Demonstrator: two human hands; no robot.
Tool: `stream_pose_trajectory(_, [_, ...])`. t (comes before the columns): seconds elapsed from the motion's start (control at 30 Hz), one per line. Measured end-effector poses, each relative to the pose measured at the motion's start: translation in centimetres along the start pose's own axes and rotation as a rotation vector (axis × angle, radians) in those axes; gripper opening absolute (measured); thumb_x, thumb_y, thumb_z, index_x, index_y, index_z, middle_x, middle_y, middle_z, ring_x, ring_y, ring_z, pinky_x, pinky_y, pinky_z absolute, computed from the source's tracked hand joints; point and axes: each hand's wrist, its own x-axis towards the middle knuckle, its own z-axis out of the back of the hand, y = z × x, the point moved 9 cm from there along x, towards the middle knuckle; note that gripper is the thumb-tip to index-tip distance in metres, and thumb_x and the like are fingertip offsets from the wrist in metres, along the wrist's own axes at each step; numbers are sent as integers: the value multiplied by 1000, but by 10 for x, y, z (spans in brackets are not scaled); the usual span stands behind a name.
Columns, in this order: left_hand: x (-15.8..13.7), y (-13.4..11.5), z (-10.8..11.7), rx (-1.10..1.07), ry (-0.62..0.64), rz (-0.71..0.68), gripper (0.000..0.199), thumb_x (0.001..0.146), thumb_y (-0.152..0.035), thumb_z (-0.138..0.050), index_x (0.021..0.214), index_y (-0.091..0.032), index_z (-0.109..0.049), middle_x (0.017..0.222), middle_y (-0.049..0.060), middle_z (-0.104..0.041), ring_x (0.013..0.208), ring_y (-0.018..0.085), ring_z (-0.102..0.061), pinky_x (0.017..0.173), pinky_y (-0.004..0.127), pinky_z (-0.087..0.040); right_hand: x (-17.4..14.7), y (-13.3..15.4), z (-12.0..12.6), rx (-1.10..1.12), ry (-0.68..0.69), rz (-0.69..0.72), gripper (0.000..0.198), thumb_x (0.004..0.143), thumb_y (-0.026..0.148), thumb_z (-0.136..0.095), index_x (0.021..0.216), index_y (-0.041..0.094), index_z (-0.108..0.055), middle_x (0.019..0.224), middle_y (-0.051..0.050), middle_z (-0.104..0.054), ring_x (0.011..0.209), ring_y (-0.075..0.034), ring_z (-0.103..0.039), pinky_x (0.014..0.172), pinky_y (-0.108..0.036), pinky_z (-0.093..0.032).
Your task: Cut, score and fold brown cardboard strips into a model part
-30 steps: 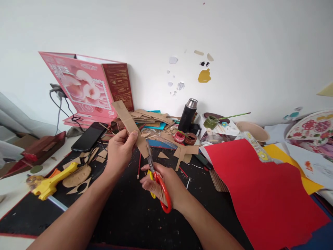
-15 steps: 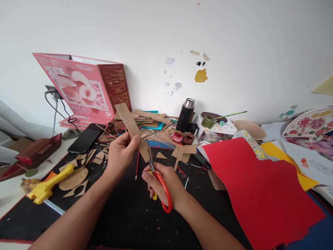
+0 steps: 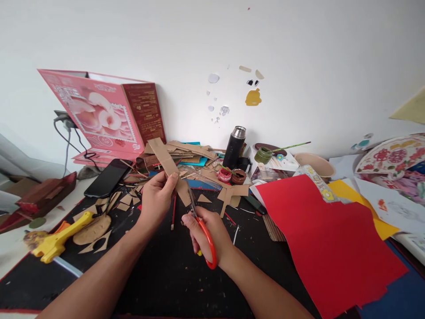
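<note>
Pinched between the thumb and fingers of my left hand (image 3: 156, 197) is a strip of brown cardboard (image 3: 162, 155), tilted up and to the left. My right hand (image 3: 212, 232) grips scissors (image 3: 208, 246) with red-orange and yellow handles. Their blades lie along the right edge of the strip's lower end, just right of my left thumb. Whether the blades bite into the cardboard I cannot tell. Under the hands lies a black mat (image 3: 159, 274), with a red pencil (image 3: 173, 212) and a small cardboard triangle (image 3: 204, 198) on it.
At left are a yellow glue gun (image 3: 56, 243), a phone (image 3: 108, 177) and a pink box (image 3: 99, 115). Cardboard scraps (image 3: 192, 149), a black flask (image 3: 234, 146) and paint jars (image 3: 238, 176) stand behind. Red paper (image 3: 332, 239) covers the right side, near a bowl (image 3: 315, 165).
The scissors' handles have drawn closer together, with less yellow showing. The strip's upper end has dipped slightly. The whole view has shifted a little.
</note>
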Motion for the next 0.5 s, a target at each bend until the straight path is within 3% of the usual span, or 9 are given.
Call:
stream_pose_trajectory(0.17, [1,8,0,-25,13,11,32,87,-48,-77,78,-19,-70,68,-2,-58,57,12,-44,52,24,-38,1,-2,0,52,1,-9,47,102,67,-68,90,21,-62,56,7,-56,41,-11,-55,43,-20,-42])
stream_pose_trajectory(0.5, [-3,0,0,-13,-24,-6,32,87,-43,-77,71,-19,-65,60,-5,-48,52,10,-36,47,22,-30,1,-4,-1,9,0,-7,47,104,66,-65,88,23,-58,55,7,-55,40,-12,-55,44,-21,-41])
